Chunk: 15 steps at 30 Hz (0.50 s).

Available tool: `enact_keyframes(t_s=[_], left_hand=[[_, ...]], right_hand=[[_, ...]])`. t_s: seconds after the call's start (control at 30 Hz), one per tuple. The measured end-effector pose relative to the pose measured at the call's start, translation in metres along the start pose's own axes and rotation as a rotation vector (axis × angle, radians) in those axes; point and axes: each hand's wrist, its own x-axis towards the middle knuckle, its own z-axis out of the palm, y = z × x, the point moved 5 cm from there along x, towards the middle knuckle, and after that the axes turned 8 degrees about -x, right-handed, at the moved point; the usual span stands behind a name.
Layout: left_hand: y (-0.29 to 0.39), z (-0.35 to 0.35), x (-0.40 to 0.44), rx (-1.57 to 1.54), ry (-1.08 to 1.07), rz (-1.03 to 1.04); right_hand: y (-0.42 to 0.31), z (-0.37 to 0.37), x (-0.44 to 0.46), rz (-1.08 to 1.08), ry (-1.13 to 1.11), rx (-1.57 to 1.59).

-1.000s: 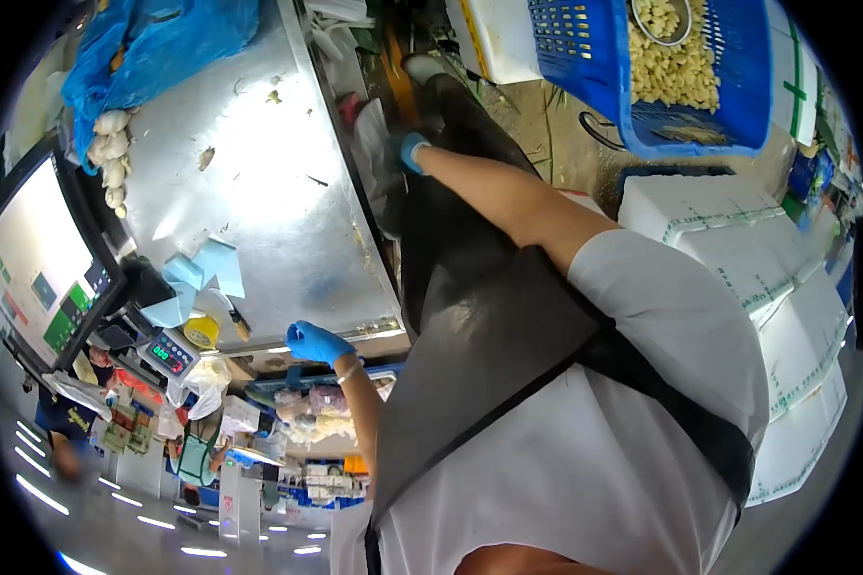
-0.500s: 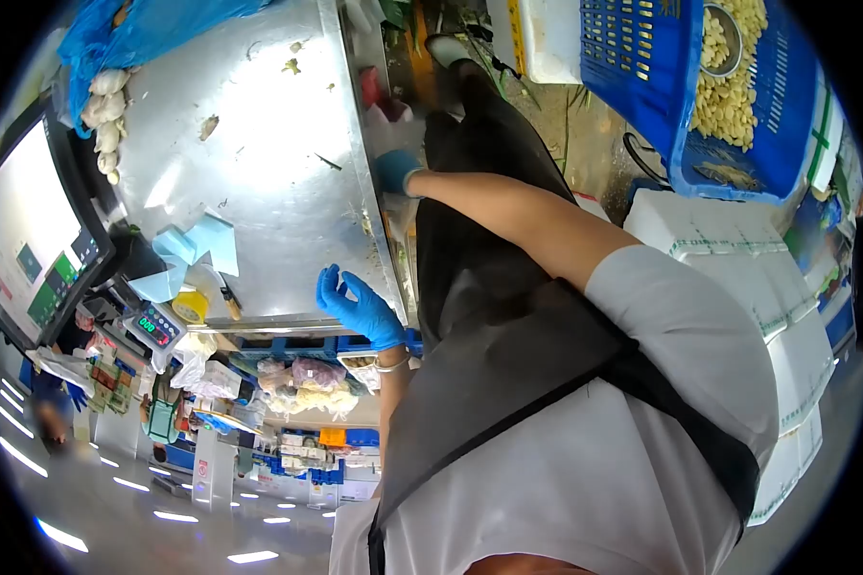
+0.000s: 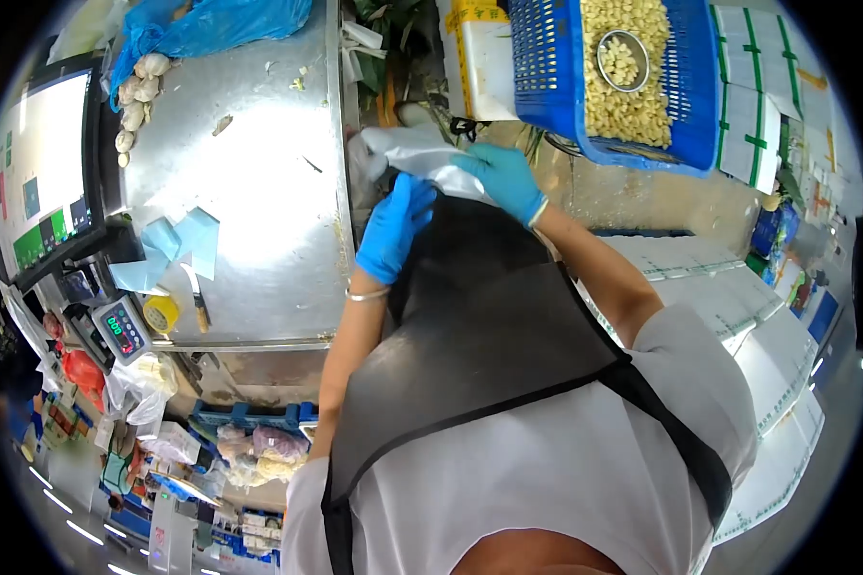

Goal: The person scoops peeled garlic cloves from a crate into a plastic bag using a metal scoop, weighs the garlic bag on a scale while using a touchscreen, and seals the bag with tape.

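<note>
A thin whitish plastic bag [image 3: 422,151] stretches beside the metal table's right edge, above my dark apron. My right hand [image 3: 510,182], in a teal glove, is closed on the bag's right end. Blue-gloved and wearing a bracelet at the wrist, my left hand [image 3: 393,228] is at the bag's lower left edge. Its fingers are curled, and what lies inside them is hidden.
On the metal table [image 3: 249,182] are garlic bulbs [image 3: 136,101], a blue plastic bag [image 3: 225,27], a knife [image 3: 198,299] and light-blue sheets [image 3: 177,244]. A scale [image 3: 123,329] and monitor [image 3: 43,163] stand left. Peeled garlic cloves [image 3: 623,115] fill a blue crate [image 3: 549,67]; white foam boxes [image 3: 700,268] stand right.
My right hand has come up and right from beside the table edge, with the plastic bag now in it. My left hand has moved from over the table's corner to the bag, its fingers curling.
</note>
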Motion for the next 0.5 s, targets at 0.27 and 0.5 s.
enact_keyframes(t_s=[0.27, 0.5], left_hand=[[0.036, 0.026, -0.037, 0.278, -0.006, 0.496], [0.034, 0.037, -0.104, 0.176, 0.150, 0.709]], right_hand=[[-0.058, -0.028, -0.024, 0.096, -0.079, 0.007], [-0.062, -0.043, 0.001, 0.020, -0.450, 0.876]])
